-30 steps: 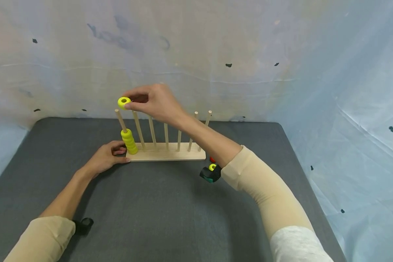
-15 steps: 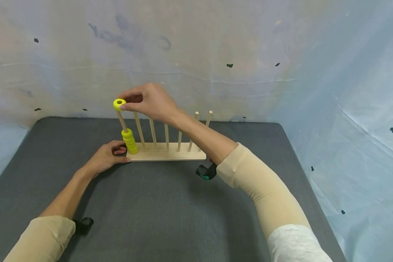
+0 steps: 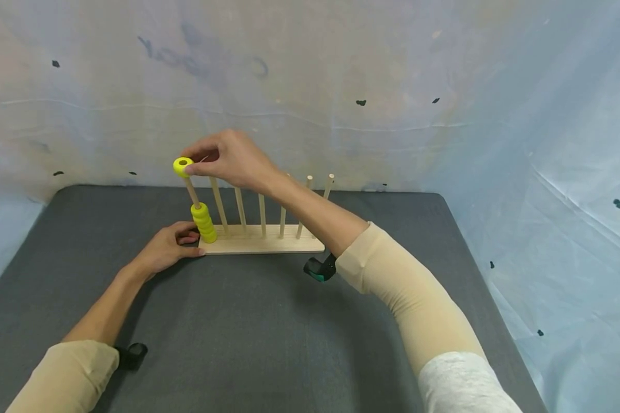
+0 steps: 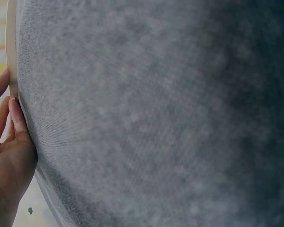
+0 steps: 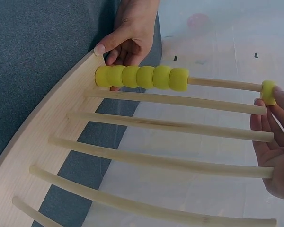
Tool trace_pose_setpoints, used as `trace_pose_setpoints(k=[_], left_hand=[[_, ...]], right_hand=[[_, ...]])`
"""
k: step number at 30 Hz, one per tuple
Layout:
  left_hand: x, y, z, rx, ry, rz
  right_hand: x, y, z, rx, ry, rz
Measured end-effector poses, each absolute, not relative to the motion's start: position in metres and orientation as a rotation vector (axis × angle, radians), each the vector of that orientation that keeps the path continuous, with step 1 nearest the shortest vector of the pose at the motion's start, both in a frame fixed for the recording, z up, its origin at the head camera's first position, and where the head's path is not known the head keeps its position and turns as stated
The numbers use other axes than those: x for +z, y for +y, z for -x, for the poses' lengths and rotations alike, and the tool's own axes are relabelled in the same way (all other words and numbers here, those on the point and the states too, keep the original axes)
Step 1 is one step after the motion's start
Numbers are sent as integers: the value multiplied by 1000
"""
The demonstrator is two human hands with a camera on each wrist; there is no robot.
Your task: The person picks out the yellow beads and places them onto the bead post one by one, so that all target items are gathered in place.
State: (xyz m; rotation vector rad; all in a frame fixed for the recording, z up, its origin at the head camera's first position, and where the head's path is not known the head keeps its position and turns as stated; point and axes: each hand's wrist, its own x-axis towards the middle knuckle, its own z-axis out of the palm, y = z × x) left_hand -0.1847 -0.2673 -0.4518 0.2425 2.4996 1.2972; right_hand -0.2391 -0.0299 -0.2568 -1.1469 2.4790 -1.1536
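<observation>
In the head view a pale wooden base (image 3: 260, 245) carries a row of upright pegs. Several yellow beads (image 3: 204, 222) are stacked low on the leftmost peg (image 3: 192, 192). My right hand (image 3: 237, 160) pinches another yellow bead (image 3: 183, 167) between thumb and fingers at the top of that peg. The right wrist view has this bead (image 5: 268, 92) at the peg's tip, with bare peg between it and the stack. My left hand (image 3: 166, 246) grips the base's left end, thumb at the front corner and fingers behind, partly hidden by the stack.
The remaining pegs (image 5: 161, 158) stand bare, close to my right hand and forearm. A dark grey table (image 3: 258, 332) lies under everything. Plastic sheeting (image 3: 310, 86) hangs behind it and along the right side. Each forearm wears a black wrist camera (image 3: 132, 356).
My right hand has moved left and slightly down, carrying the yellow bead from beside the leftmost peg onto its tip. The left hand and the base have stayed put.
</observation>
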Motion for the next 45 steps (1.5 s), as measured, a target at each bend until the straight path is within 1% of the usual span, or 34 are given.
trace_pose_setpoints(k=[16,28,45], left_hand=[[-451,-268,181,1293,2504,-260],[-454,-269,183,1275,2511,-229],[-451,-270,184,1292,2498,-269]], right_hand=[[-263,-32,238,-1075,2461,1190],[-263,-34,238,-977,2474,1201],[-263,-29,237,-1017,2514,1202]])
